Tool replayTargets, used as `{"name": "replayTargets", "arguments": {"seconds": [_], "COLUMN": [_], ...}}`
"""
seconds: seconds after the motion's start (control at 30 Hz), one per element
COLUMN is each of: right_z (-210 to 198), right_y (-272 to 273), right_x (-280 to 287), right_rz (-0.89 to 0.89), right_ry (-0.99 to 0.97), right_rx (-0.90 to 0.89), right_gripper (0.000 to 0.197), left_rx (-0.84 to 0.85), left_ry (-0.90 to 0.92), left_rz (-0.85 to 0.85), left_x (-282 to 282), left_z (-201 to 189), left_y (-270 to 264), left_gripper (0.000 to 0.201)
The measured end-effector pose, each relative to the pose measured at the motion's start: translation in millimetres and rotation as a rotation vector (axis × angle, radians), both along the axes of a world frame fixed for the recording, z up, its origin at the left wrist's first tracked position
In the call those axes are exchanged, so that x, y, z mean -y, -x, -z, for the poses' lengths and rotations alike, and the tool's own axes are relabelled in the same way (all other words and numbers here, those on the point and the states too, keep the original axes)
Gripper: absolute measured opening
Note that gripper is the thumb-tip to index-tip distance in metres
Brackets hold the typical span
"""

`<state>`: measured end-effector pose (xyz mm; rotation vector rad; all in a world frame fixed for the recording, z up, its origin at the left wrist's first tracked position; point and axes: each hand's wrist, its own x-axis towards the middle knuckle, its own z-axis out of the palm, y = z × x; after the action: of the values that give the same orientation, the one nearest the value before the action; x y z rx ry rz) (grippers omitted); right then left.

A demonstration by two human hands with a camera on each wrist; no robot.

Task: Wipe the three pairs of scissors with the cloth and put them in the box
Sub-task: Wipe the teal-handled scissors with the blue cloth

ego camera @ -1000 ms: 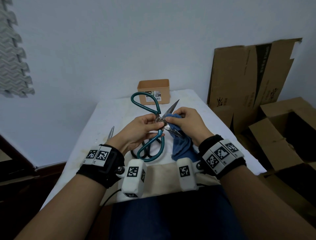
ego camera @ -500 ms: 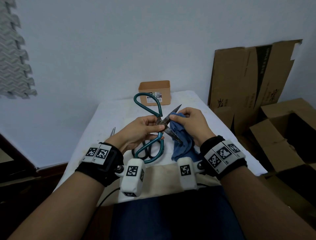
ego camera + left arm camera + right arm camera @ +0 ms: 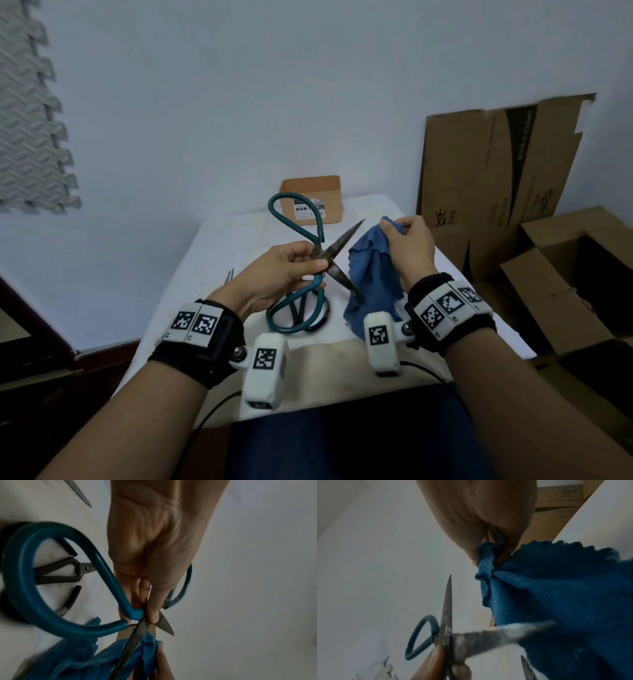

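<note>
My left hand pinches the teal-handled scissors at the pivot and holds them above the table with the blades spread apart. My right hand pinches a corner of the blue cloth, lifted to the right of the upper blade; the cloth hangs behind the lower blade. In the left wrist view my left hand grips the pivot beside the teal loop. Black-handled scissors lie on the table under the teal handle. A third pair's blade tip shows at the left. The tan box stands at the table's far edge.
The white table is narrow, with its edges close on both sides. Flattened cardboard leans on the wall at the right, with open cartons on the floor. Dark furniture stands low at the left.
My right hand slid the cloth off the blades and rose up and to the right. The scissors' blades now stand bare and spread wider; my left hand kept its grip.
</note>
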<state>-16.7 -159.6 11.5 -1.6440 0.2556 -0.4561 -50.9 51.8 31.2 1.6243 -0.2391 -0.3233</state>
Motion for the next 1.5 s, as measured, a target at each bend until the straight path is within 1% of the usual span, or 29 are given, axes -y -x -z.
{"name": "replayTargets", "arguments": {"seconds": [0.1,0.2,0.27,0.3,0.33,0.4,0.43,0.5,0.57,0.63,0.77,0.83,0.9,0.97,1.03,1.1,1.2,1.23,1.27,1.3,1.33,1.4,1.43,1.5], "right_z": [0,-4,-6,-8,-8,-9,-10,-11,-15,-20,-27,-27,-23,-17,-12,-8,0,3,6,7,9,12,14,17], "right_y": [1,1,1,1,1,1,1,2,5,11,19,22,23,23,22,20,16,16,15,15,16,15,15,15], "right_x": [-7,-12,-12,-13,-13,-15,-16,-19,-26,-32,-40,-42,-44,-45,-45,-44,-39,-36,-34,-31,-28,-25,-24,-24], "right_rz": [-0.048,-0.106,-0.175,-0.207,-0.218,-0.192,-0.187,-0.233,-0.337,-0.433,-0.541,-0.599,-0.653,-0.692,-0.725,-0.710,-0.610,-0.578,-0.550,-0.522,-0.496,-0.457,-0.447,-0.442], "right_ry": [0.002,0.027,0.082,0.116,0.161,0.241,0.243,0.184,0.080,-0.026,-0.187,-0.217,-0.261,-0.355,-0.434,-0.475,-0.484,-0.477,-0.470,-0.463,-0.454,-0.418,-0.395,-0.368], "right_rx": [-0.023,0.001,-0.002,-0.011,-0.019,-0.009,0.001,0.001,-0.029,-0.058,-0.135,-0.164,-0.174,-0.167,-0.145,-0.120,-0.098,-0.096,-0.096,-0.097,-0.097,-0.099,-0.102,-0.106], "right_gripper": [0.025,0.035,0.044,0.044,0.041,0.028,0.022,0.017,0.022,0.032,0.054,0.053,0.038,0.027,0.025,0.024,0.024,0.026,0.028,0.028,0.027,0.028,0.028,0.028], "left_rx": [0.076,0.125,0.193,0.258,0.352,0.582,0.693,0.868,0.974,1.038,1.151,1.205,1.206,1.176,1.152,1.135,1.103,1.074,1.019,0.949,0.864,0.681,0.603,0.495], "left_ry": [-0.003,0.029,-0.014,-0.093,-0.227,-0.558,-0.679,-0.846,-0.956,-1.023,-1.117,-1.137,-1.108,-1.043,-0.981,-0.935,-0.955,-0.944,-0.889,-0.802,-0.702,-0.510,-0.453,-0.432], "left_rz": [-0.119,-0.260,-0.320,-0.351,-0.385,-0.432,-0.440,-0.439,-0.433,-0.414,-0.380,-0.361,-0.369,-0.385,-0.395,-0.387,-0.316,-0.297,-0.298,-0.326,-0.382,-0.534,-0.585,-0.595], "left_x": [-1,-3,-7,-10,-14,-19,-21,-23,-24,-24,-20,-17,-14,-11,-7,-3,-4,-6,-9,-12,-15,-21,-24,-30], "left_z": [-8,-14,-16,-16,-16,-19,-19,-19,-18,-19,-18,-17,-16,-14,-13,-13,-11,-11,-13,-14,-14,-14,-12,-6], "left_y": [-8,-15,-18,-20,-22,-26,-28,-33,-38,-42,-43,-40,-39,-39,-37,-35,-35,-35,-33,-33,-31,-29,-28,-28], "left_gripper": [0.007,0.012,0.011,0.011,0.010,0.007,0.006,0.008,0.007,0.009,0.015,0.017,0.021,0.025,0.027,0.033,0.055,0.060,0.060,0.056,0.047,0.018,0.006,0.011]}}
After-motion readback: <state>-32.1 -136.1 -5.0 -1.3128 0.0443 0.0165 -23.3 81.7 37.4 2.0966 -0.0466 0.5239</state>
